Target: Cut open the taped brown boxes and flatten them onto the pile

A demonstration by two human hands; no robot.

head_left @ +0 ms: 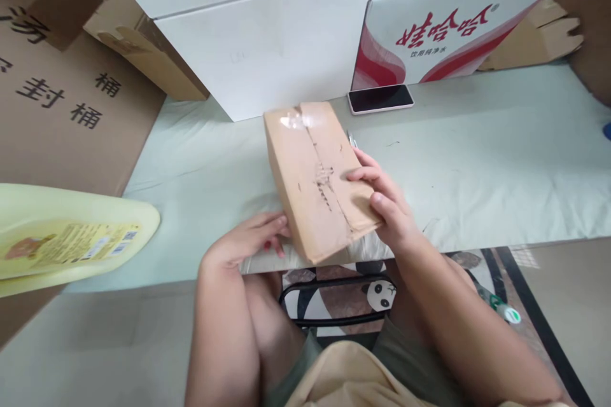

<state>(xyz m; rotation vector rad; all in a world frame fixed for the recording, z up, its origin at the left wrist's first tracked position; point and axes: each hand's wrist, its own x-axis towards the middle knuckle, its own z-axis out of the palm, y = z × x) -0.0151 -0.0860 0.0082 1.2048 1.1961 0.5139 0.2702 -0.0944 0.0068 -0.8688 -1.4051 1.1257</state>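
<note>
A small brown cardboard box [312, 187] is tilted over the front edge of the covered table, its taped top crossed by a torn, scuffed seam. My right hand [389, 203] grips its right side, with the thumb and a finger bent over the top. Against the lower left side, my left hand [262, 235] is closed, its thumb at the cardboard and its other fingers curled below. Just past my right fingertips a small metal item [352, 140] shows; most of it is hidden, so its kind is unclear.
Behind the box stand a white carton [267, 44] and a red-and-white water carton [429, 32]. A phone [380, 99] lies before them. At left are a yellow plastic bottle [71, 235] and a large printed carton [62, 121]. A stool with a panda print [338, 299] is beneath the table edge.
</note>
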